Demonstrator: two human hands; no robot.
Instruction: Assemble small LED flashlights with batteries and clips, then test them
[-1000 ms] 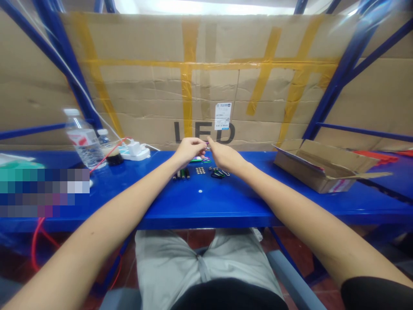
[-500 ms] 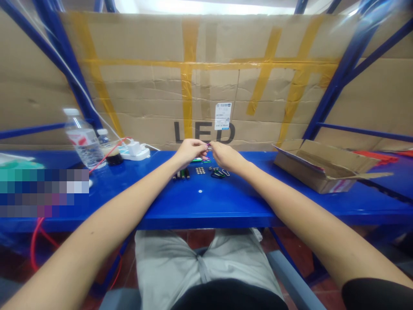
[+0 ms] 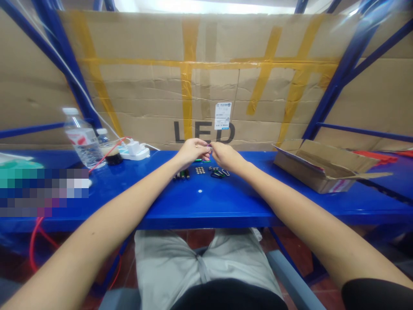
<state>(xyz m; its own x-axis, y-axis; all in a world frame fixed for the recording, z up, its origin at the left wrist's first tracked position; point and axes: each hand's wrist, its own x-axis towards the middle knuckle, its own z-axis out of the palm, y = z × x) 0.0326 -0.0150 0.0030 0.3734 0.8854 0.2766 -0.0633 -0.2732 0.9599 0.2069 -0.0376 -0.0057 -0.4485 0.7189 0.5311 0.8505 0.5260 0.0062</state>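
Observation:
My left hand (image 3: 192, 151) and my right hand (image 3: 225, 154) meet above the blue table, fingertips almost touching. Both are closed in a pinch around a small purple piece with a shiny bit (image 3: 209, 146), mostly hidden by the fingers; I cannot make out its kind. Below my left hand lie several short black tubes (image 3: 182, 175). Small round silvery pieces (image 3: 200, 170) sit in neat rows between the hands. Under my right hand are carabiners (image 3: 220, 173), dark, green and silver. Slim green pieces (image 3: 202, 161) lie behind, partly covered by the hands.
An open cardboard box (image 3: 322, 165) stands on the blue table (image 3: 206, 206) at right. To the left are a water bottle (image 3: 82, 142), a smaller bottle with dark liquid (image 3: 112, 157) and a white power strip (image 3: 137, 152) with cables. A large taped carton (image 3: 155, 94) closes off the back.
My fingers have shifted slightly around the small purple piece, and more of its shiny part shows. The things on the table have not moved.

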